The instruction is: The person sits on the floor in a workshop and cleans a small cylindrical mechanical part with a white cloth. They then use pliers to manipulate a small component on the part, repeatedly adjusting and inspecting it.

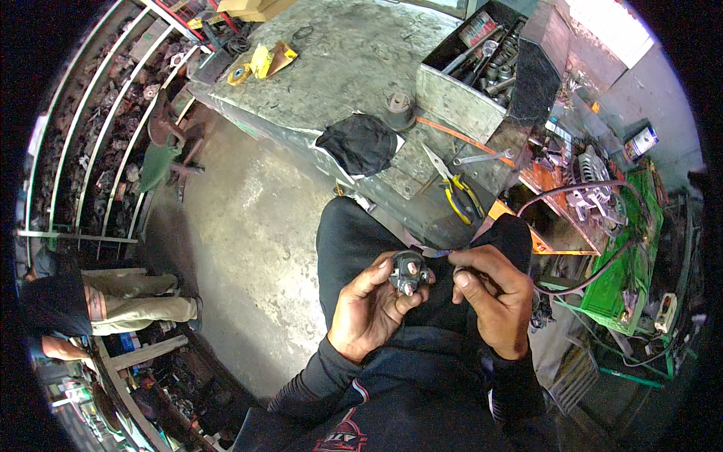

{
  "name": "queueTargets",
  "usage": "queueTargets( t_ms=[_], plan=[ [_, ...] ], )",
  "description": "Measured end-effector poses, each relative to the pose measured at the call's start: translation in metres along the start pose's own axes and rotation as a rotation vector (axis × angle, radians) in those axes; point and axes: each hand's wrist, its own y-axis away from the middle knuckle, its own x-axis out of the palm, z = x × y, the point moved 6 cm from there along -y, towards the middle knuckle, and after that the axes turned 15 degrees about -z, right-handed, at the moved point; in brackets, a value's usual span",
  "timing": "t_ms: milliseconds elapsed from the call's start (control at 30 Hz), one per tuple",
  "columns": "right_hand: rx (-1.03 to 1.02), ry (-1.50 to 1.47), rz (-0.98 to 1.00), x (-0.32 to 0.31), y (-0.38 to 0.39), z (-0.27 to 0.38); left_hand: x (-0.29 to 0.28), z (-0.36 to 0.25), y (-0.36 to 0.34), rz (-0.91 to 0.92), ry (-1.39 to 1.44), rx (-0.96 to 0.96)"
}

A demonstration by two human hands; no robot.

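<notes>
Over my lap, my left hand [369, 305] is closed around a small round black part with two coppery studs [409, 273], which looks like a starter solenoid cap. Its studded face is turned up. Just to the right, my right hand [493, 290] is curled with thumb and forefinger close together, apart from the black part. Whatever those fingers hold, if anything, is too small or hidden to name. Beyond my knees, pliers with yellow and black handles [456, 187] and a combination wrench [483, 157] lie on the workbench [301, 83].
A black cloth cap [359, 145] and a dark cylindrical piece [399, 110] rest on the bench. A metal toolbox [461, 92] with sockets stands at the far right. Right of me are an alternator housing [593, 184] and a green crate [614, 290]. Another person's khaki-clad legs [139, 301] show at left.
</notes>
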Motion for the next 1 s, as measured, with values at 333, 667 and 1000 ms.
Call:
queueTargets(
  t_ms=[333,667,1000],
  plan=[
    [0.062,-0.043,-0.020,0.002,-0.003,-0.006,0.002,0.009,0.000,0.097,0.017,-0.093],
    [0.007,-0.036,-0.002,0.002,-0.005,-0.003,0.006,0.013,-0.003,0.141,0.099,-0.068],
    [0.011,-0.013,0.012,0.011,-0.006,0.015,0.004,0.016,-0.003,0.156,0.180,-0.092]
  ],
)
